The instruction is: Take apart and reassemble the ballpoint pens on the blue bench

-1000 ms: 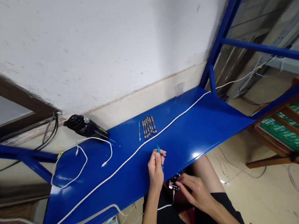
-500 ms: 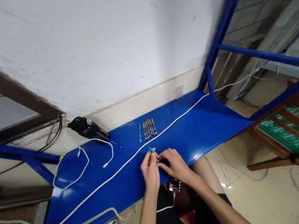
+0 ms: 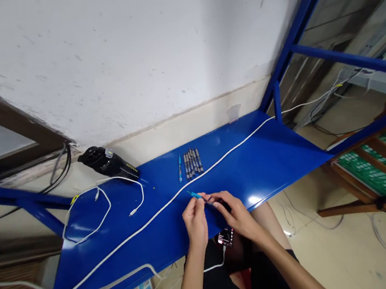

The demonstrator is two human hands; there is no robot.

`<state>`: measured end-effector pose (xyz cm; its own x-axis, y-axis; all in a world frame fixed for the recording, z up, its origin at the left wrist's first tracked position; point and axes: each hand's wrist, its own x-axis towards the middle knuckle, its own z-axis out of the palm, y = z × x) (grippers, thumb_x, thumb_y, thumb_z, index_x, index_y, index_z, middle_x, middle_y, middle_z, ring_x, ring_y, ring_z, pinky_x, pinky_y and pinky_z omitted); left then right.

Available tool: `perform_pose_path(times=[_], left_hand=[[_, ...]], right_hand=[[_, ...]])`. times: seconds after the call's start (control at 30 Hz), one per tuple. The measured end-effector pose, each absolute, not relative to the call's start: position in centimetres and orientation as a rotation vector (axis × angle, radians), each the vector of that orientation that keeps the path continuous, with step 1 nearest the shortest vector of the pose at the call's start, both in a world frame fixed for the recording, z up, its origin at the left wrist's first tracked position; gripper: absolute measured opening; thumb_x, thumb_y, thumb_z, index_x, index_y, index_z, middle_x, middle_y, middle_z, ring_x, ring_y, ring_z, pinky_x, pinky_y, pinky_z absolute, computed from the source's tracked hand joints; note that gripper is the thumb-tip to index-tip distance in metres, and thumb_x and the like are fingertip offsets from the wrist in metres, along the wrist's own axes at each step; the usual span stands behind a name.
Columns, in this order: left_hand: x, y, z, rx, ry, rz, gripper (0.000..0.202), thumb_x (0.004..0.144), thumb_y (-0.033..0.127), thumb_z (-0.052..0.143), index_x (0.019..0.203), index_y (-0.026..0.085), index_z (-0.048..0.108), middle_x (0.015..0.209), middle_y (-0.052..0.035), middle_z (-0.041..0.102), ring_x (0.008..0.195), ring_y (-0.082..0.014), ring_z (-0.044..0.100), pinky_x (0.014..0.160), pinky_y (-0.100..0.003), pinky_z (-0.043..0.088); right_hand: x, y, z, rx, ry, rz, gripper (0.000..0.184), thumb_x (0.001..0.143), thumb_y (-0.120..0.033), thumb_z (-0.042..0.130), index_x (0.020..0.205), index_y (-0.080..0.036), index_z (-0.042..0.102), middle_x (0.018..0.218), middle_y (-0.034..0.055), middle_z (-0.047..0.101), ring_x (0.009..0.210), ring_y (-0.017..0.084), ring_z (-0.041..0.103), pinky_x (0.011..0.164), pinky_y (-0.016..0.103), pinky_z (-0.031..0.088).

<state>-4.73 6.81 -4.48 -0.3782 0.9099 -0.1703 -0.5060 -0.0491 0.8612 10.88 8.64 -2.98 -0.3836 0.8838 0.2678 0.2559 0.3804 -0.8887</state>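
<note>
Fingers of the left hand (image 3: 195, 219) and right hand (image 3: 239, 216) hide all but the tip of the thin blue pen-like tool (image 3: 195, 194).

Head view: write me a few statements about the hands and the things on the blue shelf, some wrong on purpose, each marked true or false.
1. The left hand and the right hand both pinch the blue pen. True.
2. The row of pens lies on the floor. False: it lies on the blue shelf, near the wall.
3. The long white cable runs across the shelf between the row of pens and the hands. True.
4. The black device sits at the shelf's right end. False: it lies at the back left, against the wall.
</note>
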Motion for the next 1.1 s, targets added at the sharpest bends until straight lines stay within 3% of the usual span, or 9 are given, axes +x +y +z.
perform_pose_path(times=[0.07,0.17,0.23,0.3,0.4,0.53,0.7,0.83,1.1], left_hand=[[-4.6,6.7,-4.4,0.566,1.114,1.657,0.039,0.093,0.053,0.084,0.104,0.017,0.077,0.092,-0.0049,0.072,0.089,-0.0185,0.073,0.088,-0.032,0.057],[-4.4,6.6,-4.5,0.605,1.107,1.622,0.036,0.100,0.053,0.075,0.109,0.018,0.073,0.084,-0.0015,0.064,0.073,-0.0131,0.062,0.073,-0.027,0.051],[-4.3,6.5,-4.6,0.655,1.116,1.589,0.036,0.104,0.053,0.070,0.109,0.017,0.073,0.083,-0.0014,0.061,0.071,-0.0121,0.055,0.069,-0.025,0.047],[-4.3,6.3,-4.7,0.721,1.146,1.562,0.037,0.107,0.053,0.064,0.108,0.017,0.074,0.085,-0.0029,0.061,0.074,-0.0129,0.052,0.070,-0.026,0.045],[-4.4,6.0,-4.7,0.826,1.197,1.521,0.042,0.109,0.056,0.059,0.109,0.017,0.076,0.092,-0.0066,0.066,0.079,-0.0153,0.053,0.074,-0.029,0.046],[-4.6,5.8,-4.4,0.982,1.245,1.429,0.042,0.109,0.053,0.059,0.114,0.017,0.079,0.100,-0.0093,0.071,0.083,-0.0175,0.057,0.077,-0.030,0.047],[-4.2,5.9,-3.9,0.980,1.206,1.432,0.035,0.114,0.049,0.051,0.129,0.020,0.062,0.092,-0.0055,0.076,0.075,-0.0163,0.053,0.078,-0.032,0.048],[-3.9,6.1,-3.8,0.932,1.140,1.510,0.020,0.116,0.043,0.048,0.109,0.024,0.048,0.093,-0.0038,0.077,0.072,-0.0144,0.052,0.078,-0.031,0.046],[-4.4,6.0,-4.4,0.972,1.168,1.518,0.025,0.113,0.041,0.057,0.103,0.020,0.067,0.101,-0.0050,0.068,0.076,-0.0136,0.051,0.074,-0.030,0.045]], right_hand=[[11.7,6.4,-4.1,-1.033,-1.815,0.781,0.020,0.111,-0.025,0.061,0.130,-0.024,0.066,0.121,0.0125,0.074,0.114,0.028,0.069,0.101,0.045,0.056],[13.5,2.0,-7.5,-0.882,-1.901,0.595,0.009,0.106,-0.015,0.061,0.107,-0.024,0.063,0.089,0.0054,0.071,0.078,0.023,0.066,0.074,0.037,0.054],[14.7,-0.5,-10.3,-0.954,-2.136,0.652,0.011,0.109,-0.017,0.056,0.105,-0.023,0.064,0.083,0.0038,0.070,0.072,0.021,0.067,0.069,0.034,0.054],[15.5,-2.2,-12.9,-1.152,-2.412,0.806,0.017,0.112,-0.020,0.052,0.112,-0.020,0.068,0.102,0.0082,0.077,0.086,0.023,0.076,0.074,0.033,0.058],[16.1,-3.3,-15.8,-1.376,-2.742,0.847,0.020,0.109,-0.017,0.055,0.111,-0.016,0.076,0.136,0.0166,0.077,0.086,0.026,0.082,0.073,0.032,0.059],[16.0,-3.3,-17.7,-1.450,-2.898,0.862,0.025,0.108,-0.016,0.056,0.114,-0.016,0.080,0.151,0.0197,0.069,0.084,0.026,0.083,0.073,0.032,0.058],[15.7,-3.6,-19.3,-1.477,-2.918,0.870,0.026,0.108,-0.018,0.056,0.109,-0.016,0.081,0.114,0.0173,0.083,0.090,0.029,0.082,0.075,0.033,0.054],[15.8,-4.0,-20.6,-1.483,-2.907,0.869,0.025,0.106,-0.016,0.056,0.101,-0.015,0.081,0.101,0.0167,0.083,0.090,0.029,0.081,0.076,0.033,0.051],[16.2,-4.3,-21.4,-1.452,-2.882,0.860,0.025,0.106,-0.012,0.055,0.099,-0.016,0.079,0.097,0.0137,0.082,0.081,0.026,0.079,0.067,0.032,0.045]])
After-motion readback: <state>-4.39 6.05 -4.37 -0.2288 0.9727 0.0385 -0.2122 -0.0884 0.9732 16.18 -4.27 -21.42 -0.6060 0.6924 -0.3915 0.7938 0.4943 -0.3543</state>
